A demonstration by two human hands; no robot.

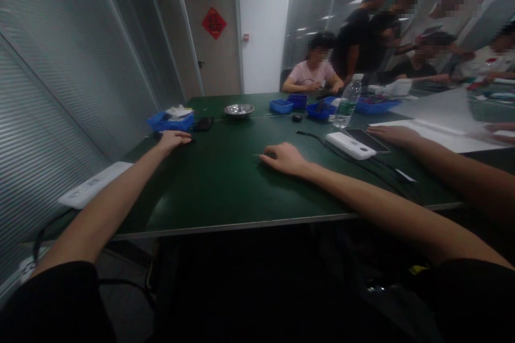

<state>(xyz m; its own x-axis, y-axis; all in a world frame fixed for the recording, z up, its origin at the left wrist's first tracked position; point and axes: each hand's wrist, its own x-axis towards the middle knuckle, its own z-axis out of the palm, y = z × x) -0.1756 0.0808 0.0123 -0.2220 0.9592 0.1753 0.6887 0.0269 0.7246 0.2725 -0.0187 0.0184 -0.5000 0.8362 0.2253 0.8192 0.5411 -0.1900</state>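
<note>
My left hand (pixel 174 140) rests at the table's far left, just in front of a blue tray (pixel 171 122) that holds white tissue. Its fingers are bent over a small dark object that shows only at the edges, so its kind is hidden. My right hand (pixel 284 158) lies near the middle of the table with fingers curled and closed. A thin pale tip (pixel 256 155) sticks out to the left from between thumb and finger; the rest of that slim tool is covered. A black wallet-like item (pixel 204 124) lies right of the blue tray.
On the green table (pixel 209 187) stand a steel bowl (pixel 238 111), blue trays (pixel 281 105) and a water bottle (pixel 348 102). White power banks (pixel 350 146) with cables lie at both sides. Another person's hand (pixel 392 134) rests by a phone and paper at right. Several people are behind.
</note>
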